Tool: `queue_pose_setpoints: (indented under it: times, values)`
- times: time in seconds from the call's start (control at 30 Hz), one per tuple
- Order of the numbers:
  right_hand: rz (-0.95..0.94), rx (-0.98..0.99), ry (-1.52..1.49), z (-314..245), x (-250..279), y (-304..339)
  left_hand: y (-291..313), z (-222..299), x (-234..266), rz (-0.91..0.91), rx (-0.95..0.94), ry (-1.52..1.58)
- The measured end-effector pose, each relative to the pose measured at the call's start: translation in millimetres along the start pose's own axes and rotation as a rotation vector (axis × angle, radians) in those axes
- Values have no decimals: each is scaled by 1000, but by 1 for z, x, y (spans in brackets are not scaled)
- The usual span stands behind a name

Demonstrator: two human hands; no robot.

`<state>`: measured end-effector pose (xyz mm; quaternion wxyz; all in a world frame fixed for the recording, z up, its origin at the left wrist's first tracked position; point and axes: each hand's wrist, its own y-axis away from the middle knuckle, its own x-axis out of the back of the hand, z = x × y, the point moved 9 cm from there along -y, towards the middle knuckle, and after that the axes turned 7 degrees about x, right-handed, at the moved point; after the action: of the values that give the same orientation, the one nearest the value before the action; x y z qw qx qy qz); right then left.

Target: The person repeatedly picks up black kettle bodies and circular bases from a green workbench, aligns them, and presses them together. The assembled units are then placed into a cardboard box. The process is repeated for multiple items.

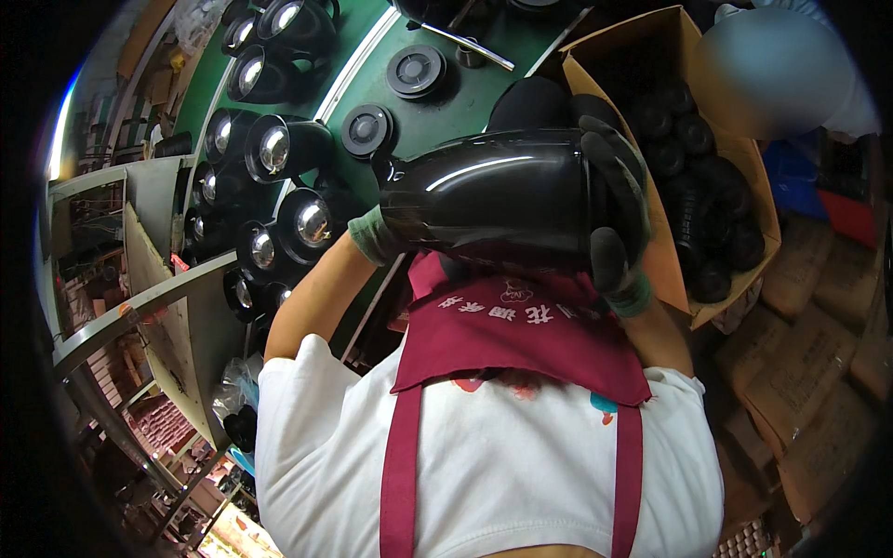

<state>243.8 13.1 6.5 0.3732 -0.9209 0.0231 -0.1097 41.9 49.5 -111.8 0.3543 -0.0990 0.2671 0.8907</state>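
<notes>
1. The large glossy black vessel (pixel 493 195) lies on its side in front of the person's chest, just off the dial's centre toward 1 o'clock. Its narrower, spouted end points to 9 o'clock, and its other end to 3.
2. The right hand (pixel 634 200), in a dark glove with a green cuff, grips the vessel's 3 o'clock end, with some digits over the upper side and another below.
3. The left hand (pixel 374 237) reaches the 9 o'clock end. Only its green glove cuff shows plainly; the fingers are hidden, so whether they are open or closed cannot be told.
4. The person wears a maroon apron (pixel 521 349) over a white shirt (pixel 521 456); the apron's upper part lies just below the vessel.
5. Beyond the vessel is a green table (pixel 465 107). Two round black discs lie on it: the farther disc (pixel 416 72) near 12 o'clock, the nearer disc (pixel 366 130) at 11.
6. Around 10 o'clock stands a cluster of black vessels (pixel 288 149) with shiny silvery interiors.
7. At 2 o'clock an open cardboard box (pixel 668 251) holds many dark rounded pieces (pixel 693 135); a co-worker (pixel 856 102) is just past it.
8. Brown cartons (pixel 800 381) are stacked between 3 and 4 o'clock, and a metal frame (pixel 149 302) stands at 9.
</notes>
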Motion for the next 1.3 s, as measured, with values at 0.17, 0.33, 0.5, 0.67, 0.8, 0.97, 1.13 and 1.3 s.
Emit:
queue_pose_setpoints:
  times: [0.17, 0.33, 0.5, 0.67, 0.8, 0.97, 1.13, 1.3]
  values:
    - [157, -131, -173, 29, 7, 8, -3, -10, 9, 60, 3, 101]
    - [54, -515, -358, 52, 15, 7, -1, -35, 21, 163, 6, 242]
    - [23, -584, -467, 57, 7, -3, -1, -42, 35, 188, -10, 273]
    - [-59, -437, -202, 46, 7, -16, 0, -37, 8, 145, 14, 255]
    - [-367, 40, -30, -2, -18, -28, 1, -53, -31, 32, 97, 269]
    - [0, -288, -276, 30, -9, -19, 5, -56, 3, 133, 41, 267]
    - [-136, -311, -284, 40, 1, 2, 8, -60, 20, 203, 19, 314]
    - [-109, -595, -290, 56, 12, 20, 7, -56, 24, 247, -7, 339]
